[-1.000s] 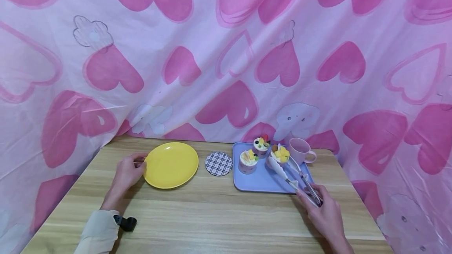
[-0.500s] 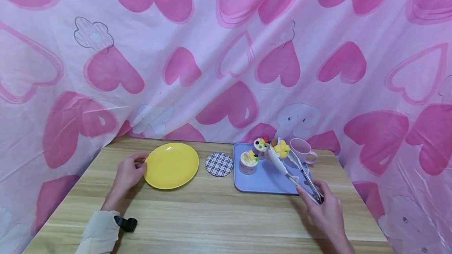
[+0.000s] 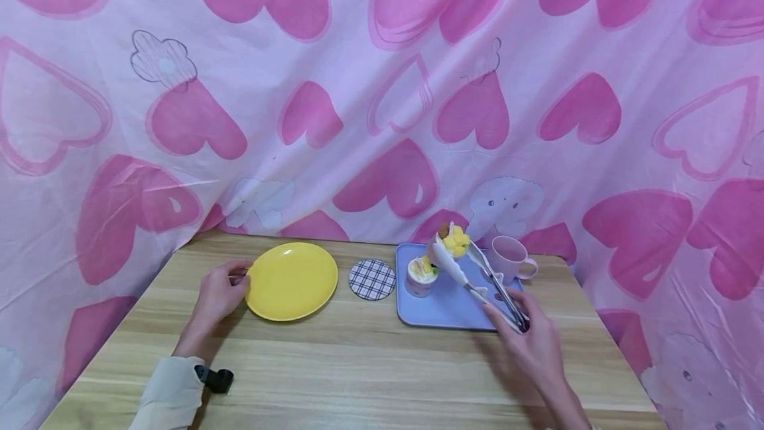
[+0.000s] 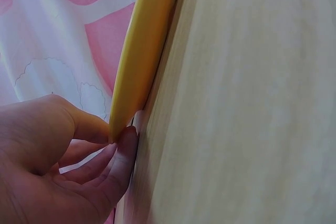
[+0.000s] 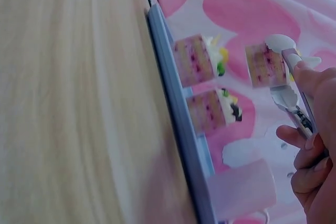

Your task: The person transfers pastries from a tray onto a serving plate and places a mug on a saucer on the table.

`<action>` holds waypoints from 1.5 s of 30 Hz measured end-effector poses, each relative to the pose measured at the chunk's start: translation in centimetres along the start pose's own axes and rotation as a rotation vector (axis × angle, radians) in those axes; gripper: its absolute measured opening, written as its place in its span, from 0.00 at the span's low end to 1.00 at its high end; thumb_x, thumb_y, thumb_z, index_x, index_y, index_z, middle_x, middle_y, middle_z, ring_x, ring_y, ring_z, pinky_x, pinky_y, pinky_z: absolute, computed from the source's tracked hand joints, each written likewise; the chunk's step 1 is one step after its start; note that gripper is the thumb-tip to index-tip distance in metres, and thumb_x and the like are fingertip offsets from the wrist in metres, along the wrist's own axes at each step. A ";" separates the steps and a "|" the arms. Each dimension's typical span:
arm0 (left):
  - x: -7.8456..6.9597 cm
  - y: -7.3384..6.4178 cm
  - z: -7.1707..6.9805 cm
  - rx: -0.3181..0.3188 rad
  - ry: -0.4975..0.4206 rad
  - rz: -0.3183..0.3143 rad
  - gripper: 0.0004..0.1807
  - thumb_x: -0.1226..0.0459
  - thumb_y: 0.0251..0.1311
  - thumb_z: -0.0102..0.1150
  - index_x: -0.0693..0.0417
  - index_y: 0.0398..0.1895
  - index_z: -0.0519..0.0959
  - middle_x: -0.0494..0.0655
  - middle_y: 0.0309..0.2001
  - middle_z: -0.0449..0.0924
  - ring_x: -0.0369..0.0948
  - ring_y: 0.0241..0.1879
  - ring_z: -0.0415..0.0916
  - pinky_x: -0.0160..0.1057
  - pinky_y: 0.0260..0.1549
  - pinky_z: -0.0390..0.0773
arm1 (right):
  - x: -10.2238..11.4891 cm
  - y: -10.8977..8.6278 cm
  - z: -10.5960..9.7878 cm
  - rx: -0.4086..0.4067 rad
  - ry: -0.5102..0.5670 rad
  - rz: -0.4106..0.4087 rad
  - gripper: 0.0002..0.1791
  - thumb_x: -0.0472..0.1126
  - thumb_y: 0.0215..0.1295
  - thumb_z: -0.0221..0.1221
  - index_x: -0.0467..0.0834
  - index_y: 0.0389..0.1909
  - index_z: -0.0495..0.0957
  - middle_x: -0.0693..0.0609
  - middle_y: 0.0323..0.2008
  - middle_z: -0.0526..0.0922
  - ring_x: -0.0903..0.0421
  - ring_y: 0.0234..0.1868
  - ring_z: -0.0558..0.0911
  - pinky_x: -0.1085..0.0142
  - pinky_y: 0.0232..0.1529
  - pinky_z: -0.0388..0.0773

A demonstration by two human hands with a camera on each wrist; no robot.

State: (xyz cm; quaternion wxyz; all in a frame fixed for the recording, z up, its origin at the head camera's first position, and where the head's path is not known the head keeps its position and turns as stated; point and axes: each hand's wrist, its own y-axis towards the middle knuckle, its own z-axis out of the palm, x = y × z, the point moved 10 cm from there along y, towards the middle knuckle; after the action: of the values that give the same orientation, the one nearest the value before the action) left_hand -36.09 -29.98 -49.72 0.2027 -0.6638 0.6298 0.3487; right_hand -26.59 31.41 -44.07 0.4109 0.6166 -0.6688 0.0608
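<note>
My left hand (image 3: 217,290) pinches the near-left rim of a yellow plate (image 3: 291,281); in the left wrist view, the thumb and fingers (image 4: 123,148) meet at the plate's edge. Silver tongs with white scalloped tips (image 3: 455,269) are in my right hand (image 3: 537,347). Between their tips is a small layered cake cup (image 5: 266,66) topped with cream and yellow fruit cubes (image 3: 457,241), raised above the blue tray (image 3: 442,310). Two similar cake cups stand on the tray: one (image 3: 420,279) shows at its left, the other (image 5: 206,113) is hidden behind the held one in the head view.
At the tray's back right stands a pink mug (image 3: 506,257), its handle to the right. A round checked coaster (image 3: 371,279) lies between plate and tray on the wooden table (image 3: 334,370). A pink heart-print cloth (image 3: 382,178) hangs behind.
The tongs have lifted the fruit-topped cake cup off the tray and carried it up and left, over the back cake cup. My left hand stays on the plate's rim.
</note>
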 end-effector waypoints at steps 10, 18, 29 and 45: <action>0.0 0.1 0.1 -0.002 0.001 -0.005 0.20 0.69 0.73 0.58 0.67 0.65 0.82 0.67 0.54 0.88 0.60 0.54 0.86 0.58 0.54 0.88 | 2.7 0.4 1.9 0.029 0.069 -0.101 0.28 0.54 0.62 0.78 0.50 0.61 0.84 0.51 0.44 0.91 0.57 0.41 0.80 0.74 0.40 0.71; -0.3 0.0 0.1 0.004 -0.003 -0.012 0.20 0.70 0.73 0.59 0.68 0.65 0.82 0.68 0.55 0.87 0.61 0.55 0.86 0.60 0.56 0.87 | 4.1 0.3 3.6 0.081 0.094 -0.111 0.29 0.57 0.63 0.77 0.52 0.62 0.83 0.53 0.47 0.92 0.56 0.42 0.84 0.74 0.41 0.76; -0.6 0.0 0.0 -0.017 0.006 0.010 0.19 0.71 0.71 0.59 0.68 0.63 0.83 0.67 0.52 0.88 0.59 0.52 0.87 0.56 0.52 0.88 | 5.9 0.2 6.0 0.152 0.196 -0.154 0.27 0.58 0.63 0.77 0.54 0.60 0.83 0.58 0.38 0.89 0.61 0.32 0.82 0.70 0.32 0.78; -0.2 -0.1 0.0 -0.003 0.002 -0.014 0.20 0.71 0.73 0.59 0.68 0.64 0.82 0.68 0.54 0.87 0.60 0.53 0.86 0.59 0.54 0.87 | 7.2 -0.2 9.8 0.242 0.254 -0.137 0.30 0.62 0.63 0.76 0.55 0.61 0.83 0.55 0.43 0.92 0.59 0.36 0.82 0.69 0.36 0.78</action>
State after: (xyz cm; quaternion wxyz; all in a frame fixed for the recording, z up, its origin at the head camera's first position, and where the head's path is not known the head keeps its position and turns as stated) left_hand -35.95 -29.80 -49.61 0.2036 -0.6689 0.6247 0.3476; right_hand -30.37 20.04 -46.07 0.4179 0.6930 -0.5558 0.1903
